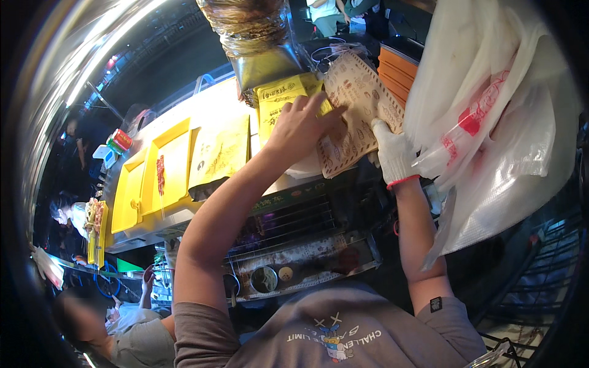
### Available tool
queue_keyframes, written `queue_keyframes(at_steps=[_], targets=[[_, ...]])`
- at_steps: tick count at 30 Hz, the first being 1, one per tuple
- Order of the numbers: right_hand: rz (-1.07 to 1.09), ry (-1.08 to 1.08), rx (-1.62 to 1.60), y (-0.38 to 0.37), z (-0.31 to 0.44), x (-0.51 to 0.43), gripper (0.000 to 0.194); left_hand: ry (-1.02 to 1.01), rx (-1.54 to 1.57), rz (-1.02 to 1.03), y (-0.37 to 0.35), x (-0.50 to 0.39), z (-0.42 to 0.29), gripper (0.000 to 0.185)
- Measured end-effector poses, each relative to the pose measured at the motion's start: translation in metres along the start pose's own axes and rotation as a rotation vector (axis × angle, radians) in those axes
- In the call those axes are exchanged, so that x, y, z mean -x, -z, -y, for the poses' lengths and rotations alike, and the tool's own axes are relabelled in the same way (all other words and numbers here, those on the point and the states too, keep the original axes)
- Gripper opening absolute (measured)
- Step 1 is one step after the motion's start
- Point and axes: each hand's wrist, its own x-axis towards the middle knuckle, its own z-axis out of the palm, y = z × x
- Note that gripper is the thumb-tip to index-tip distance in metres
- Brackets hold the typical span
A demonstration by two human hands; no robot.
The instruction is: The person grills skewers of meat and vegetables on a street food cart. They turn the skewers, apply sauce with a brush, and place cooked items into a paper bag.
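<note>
My right hand point(391, 147), in a white knit glove with a red cuff, grips the right edge of brown patterned paper bags point(363, 99), seemingly a small stack. Its thumb lies on top; the other fingers are mostly hidden underneath. My bare left hand point(306, 117) is over yellow printed paper bags point(276, 103), fingers apart, with its fingertips at the left side of the patterned bags. Whether they touch the paper is hard to tell. To the left lies a larger yellow printed bag point(221, 147) with a dark lower edge. A red meat skewer point(160, 175) rests in a yellow tray point(172, 156).
White plastic bags point(497, 138) hang at the right, close to my right forearm. Orange containers point(398, 69) are stacked behind. A plastic-wrapped metal post point(257, 41) rises beyond the counter. Below is a rack with round containers point(264, 279). Another person point(142, 336) is at lower left.
</note>
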Motion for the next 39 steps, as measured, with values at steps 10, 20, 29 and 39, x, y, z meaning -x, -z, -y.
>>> queue_keyframes(at_steps=[10, 20, 29, 39], targets=[[0.092, -0.243, -0.443, -0.012, 0.045, 0.004, 0.033, 0.215, -0.203, -0.178, 0.019, -0.015, 0.045, 0.020], [0.202, 0.157, -0.446, -0.048, 0.105, 0.012, 0.039, 0.128, -0.187, -0.117, 0.020, -0.018, 0.037, 0.018], [0.223, -0.160, 0.016, 0.035, 0.069, 0.010, 0.046, 0.142, -0.158, 0.022, -0.002, -0.006, 0.020, 0.025], [0.044, 0.289, 0.320, 0.026, 0.047, 0.000, 0.047, -0.011, -0.008, 0.103, 0.002, 0.014, -0.008, 0.042]])
